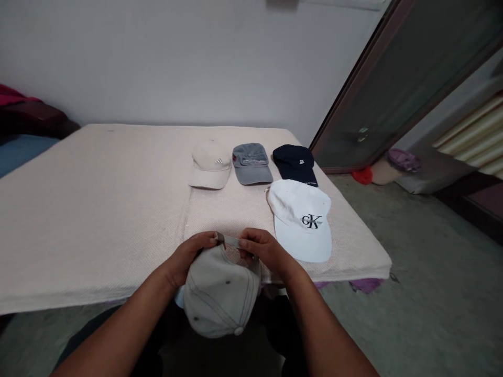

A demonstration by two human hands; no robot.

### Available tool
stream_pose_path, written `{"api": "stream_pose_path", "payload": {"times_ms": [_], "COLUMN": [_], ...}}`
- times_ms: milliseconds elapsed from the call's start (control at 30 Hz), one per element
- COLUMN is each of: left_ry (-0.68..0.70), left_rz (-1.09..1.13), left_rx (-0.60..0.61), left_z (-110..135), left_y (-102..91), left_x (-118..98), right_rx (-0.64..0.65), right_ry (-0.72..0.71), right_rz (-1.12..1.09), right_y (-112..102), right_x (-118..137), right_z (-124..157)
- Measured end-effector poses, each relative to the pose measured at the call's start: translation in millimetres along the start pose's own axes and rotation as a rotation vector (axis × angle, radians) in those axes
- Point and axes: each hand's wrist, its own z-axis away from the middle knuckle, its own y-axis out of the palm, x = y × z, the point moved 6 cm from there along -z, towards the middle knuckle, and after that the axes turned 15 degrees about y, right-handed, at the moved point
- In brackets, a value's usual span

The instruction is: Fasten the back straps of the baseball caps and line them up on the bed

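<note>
A light grey baseball cap [218, 293] hangs between my hands at the near edge of the bed, its back opening facing away from me. My left hand [192, 254] is closed at the metal buckle [220, 238] of its back strap. Closed on the strap [232, 241] from the other side is my right hand [261, 248], fingers pinched together. The brim is mostly hidden under the crown. Just beyond my right hand lies a white cap [302, 220] with black "CK" letters, its brim toward me.
Behind, a beige cap [211, 165], a grey-blue cap [252, 164] and a navy cap [295, 163] form a row. All rest on a cream-covered bed [98, 209] against the wall. A dark-framed glass panel [373, 89] stands right, above the grey floor [432, 293].
</note>
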Motion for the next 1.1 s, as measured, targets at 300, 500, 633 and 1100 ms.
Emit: {"api": "stream_pose_path", "payload": {"times_ms": [300,500,633,1100], "left_ry": [-0.041,-0.007,-0.020,-0.040], "left_rz": [-0.077,-0.165,-0.228,-0.251], "left_rx": [0.024,0.030,0.001,0.070], "left_z": [0,-1,-1,0], "left_y": [5.2,6.4,5.0,7.6], "left_x": [6,4,5,10], "right_rx": [0.088,0.085,0.081,0.196], "right_ry": [0.010,0.020,0.010,-0.019], "right_rz": [-0.155,-0.167,-0.168,-0.304], "right_y": [16,15,13,25], "right_x": [-3,-6,-8,-3], "right_z": [-4,-9,-11,-10]}}
